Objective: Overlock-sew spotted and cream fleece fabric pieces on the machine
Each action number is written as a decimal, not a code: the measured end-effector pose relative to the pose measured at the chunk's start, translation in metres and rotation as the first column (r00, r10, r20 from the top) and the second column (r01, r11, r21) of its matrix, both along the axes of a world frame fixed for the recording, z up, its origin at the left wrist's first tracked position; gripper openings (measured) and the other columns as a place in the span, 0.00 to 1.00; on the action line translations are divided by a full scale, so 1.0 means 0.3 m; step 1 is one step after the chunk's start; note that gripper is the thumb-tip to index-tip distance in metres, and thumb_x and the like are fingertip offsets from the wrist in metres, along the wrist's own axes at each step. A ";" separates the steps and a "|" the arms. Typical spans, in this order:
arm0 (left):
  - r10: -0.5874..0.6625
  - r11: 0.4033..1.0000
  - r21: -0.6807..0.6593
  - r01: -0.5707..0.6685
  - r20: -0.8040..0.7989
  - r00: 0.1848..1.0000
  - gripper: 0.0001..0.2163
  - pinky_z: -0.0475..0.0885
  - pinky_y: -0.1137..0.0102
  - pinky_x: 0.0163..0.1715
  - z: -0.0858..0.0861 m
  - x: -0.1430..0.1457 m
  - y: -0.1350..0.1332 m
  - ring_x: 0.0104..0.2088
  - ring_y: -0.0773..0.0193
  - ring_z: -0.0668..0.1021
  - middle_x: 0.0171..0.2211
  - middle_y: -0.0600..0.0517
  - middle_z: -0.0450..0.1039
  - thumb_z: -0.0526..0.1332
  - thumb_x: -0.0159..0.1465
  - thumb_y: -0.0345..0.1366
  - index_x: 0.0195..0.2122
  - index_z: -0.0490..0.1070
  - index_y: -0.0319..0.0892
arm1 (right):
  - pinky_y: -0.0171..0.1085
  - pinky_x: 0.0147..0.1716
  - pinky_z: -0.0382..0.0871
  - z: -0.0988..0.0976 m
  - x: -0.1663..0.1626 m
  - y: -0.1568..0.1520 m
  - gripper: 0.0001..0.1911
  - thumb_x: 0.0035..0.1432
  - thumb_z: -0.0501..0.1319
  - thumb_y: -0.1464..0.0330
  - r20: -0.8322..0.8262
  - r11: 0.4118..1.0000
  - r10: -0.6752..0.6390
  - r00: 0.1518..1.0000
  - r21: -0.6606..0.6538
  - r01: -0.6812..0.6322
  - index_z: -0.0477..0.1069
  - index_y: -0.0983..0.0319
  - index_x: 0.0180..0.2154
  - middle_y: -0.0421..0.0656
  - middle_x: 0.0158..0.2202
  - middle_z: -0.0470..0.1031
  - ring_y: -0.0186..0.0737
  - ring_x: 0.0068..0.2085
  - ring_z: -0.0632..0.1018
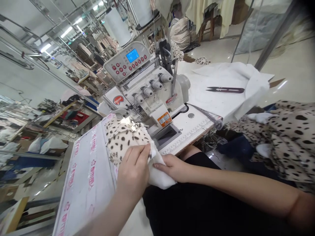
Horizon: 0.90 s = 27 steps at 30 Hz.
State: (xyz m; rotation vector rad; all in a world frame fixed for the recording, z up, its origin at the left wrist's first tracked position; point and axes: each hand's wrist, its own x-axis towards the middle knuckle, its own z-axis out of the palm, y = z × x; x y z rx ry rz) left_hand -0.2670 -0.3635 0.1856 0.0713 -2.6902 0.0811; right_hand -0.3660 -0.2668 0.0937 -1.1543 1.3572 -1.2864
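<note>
Now left hand [133, 170] firmly pinching white cloth [162, 175] onto spotted cloth [125, 139]; right hand [169, 167] open, pressing flat alongside. Spotted cloth lies far side, under sewing machine [147, 95] front, apparently smooth.

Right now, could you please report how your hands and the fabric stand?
Left hand on spotted fabric; right hand on white fabric; overlocker just ahead.

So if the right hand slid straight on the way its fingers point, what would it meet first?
Most likely the left hand, just ahead, though depth is hard to judge here. The right hand rests on white cloth.
</note>
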 end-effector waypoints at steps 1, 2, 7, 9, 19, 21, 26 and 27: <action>-0.010 1.000 0.002 0.010 -0.004 1.000 0.18 0.69 0.66 0.38 -0.006 -0.003 -0.004 0.38 0.61 0.70 0.37 0.44 0.68 0.49 0.56 0.19 0.48 0.62 0.36 | 0.36 0.37 0.66 -0.004 -0.003 -0.005 0.13 0.59 0.50 0.65 -0.008 1.000 -0.005 1.000 -0.009 0.005 0.69 0.67 0.31 0.45 0.31 0.73 0.39 0.34 0.72; -0.020 1.000 -0.008 0.020 -0.004 1.000 0.18 0.69 0.65 0.38 -0.012 -0.006 -0.011 0.38 0.61 0.70 0.36 0.44 0.68 0.49 0.57 0.19 0.48 0.62 0.36 | 0.36 0.36 0.66 -0.006 -0.008 -0.012 0.13 0.58 0.51 0.65 -0.017 1.000 -0.013 1.000 -0.016 0.013 0.68 0.66 0.30 0.44 0.30 0.72 0.38 0.33 0.72; -0.043 0.989 -0.143 0.048 0.037 0.998 0.16 0.70 0.65 0.37 -0.022 -0.026 -0.077 0.37 0.60 0.70 0.36 0.43 0.70 0.49 0.58 0.20 0.46 0.64 0.34 | 0.34 0.32 0.63 0.011 -0.049 -0.073 0.11 0.58 0.52 0.65 -0.021 0.999 -0.055 0.998 0.002 0.055 0.66 0.65 0.27 0.40 0.26 0.69 0.35 0.30 0.69; -0.049 0.980 -0.190 0.057 0.048 0.998 0.15 0.69 0.64 0.38 -0.016 -0.035 -0.110 0.37 0.60 0.70 0.36 0.42 0.70 0.50 0.58 0.20 0.46 0.65 0.34 | 0.33 0.32 0.63 0.025 -0.066 -0.103 0.10 0.57 0.52 0.67 -0.015 0.998 -0.062 0.998 -0.006 0.062 0.65 0.65 0.27 0.40 0.27 0.68 0.35 0.31 0.68; 0.250 0.957 -0.123 -0.264 -0.117 0.961 0.15 0.64 0.60 0.44 -0.004 0.042 -0.053 0.43 0.55 0.68 0.42 0.40 0.65 0.54 0.54 0.22 0.44 0.65 0.36 | 0.31 0.28 0.60 0.049 -0.079 -0.110 0.10 0.57 0.53 0.67 -0.057 0.996 -0.084 0.995 0.026 0.085 0.66 0.66 0.28 0.40 0.25 0.66 0.33 0.28 0.67; 0.302 0.945 -0.100 -0.311 -0.100 0.948 0.12 0.65 0.61 0.43 0.001 0.088 -0.028 0.42 0.55 0.68 0.40 0.41 0.65 0.54 0.54 0.22 0.40 0.65 0.35 | 0.30 0.26 0.58 0.041 -0.073 -0.091 0.11 0.58 0.52 0.66 -0.076 0.997 -0.059 0.995 0.047 0.063 0.65 0.66 0.27 0.39 0.23 0.64 0.32 0.26 0.65; 0.310 0.951 -0.017 -0.310 0.072 0.948 0.07 0.66 0.72 0.30 0.006 0.107 -0.008 0.30 0.65 0.69 0.27 0.50 0.64 0.49 0.57 0.23 0.33 0.62 0.39 | 0.30 0.25 0.57 0.026 -0.050 -0.088 0.12 0.58 0.52 0.66 -0.055 0.997 -0.035 0.998 0.070 0.038 0.64 0.66 0.25 0.38 0.22 0.62 0.31 0.26 0.65; 0.333 0.942 0.012 -0.335 0.075 0.940 0.05 0.65 0.72 0.28 0.001 0.093 -0.010 0.29 0.65 0.69 0.27 0.51 0.64 0.50 0.58 0.26 0.34 0.62 0.38 | 0.30 0.26 0.57 0.026 -0.047 -0.092 0.12 0.58 0.52 0.67 -0.051 0.997 -0.032 0.998 0.071 0.035 0.64 0.66 0.25 0.38 0.22 0.62 0.31 0.26 0.65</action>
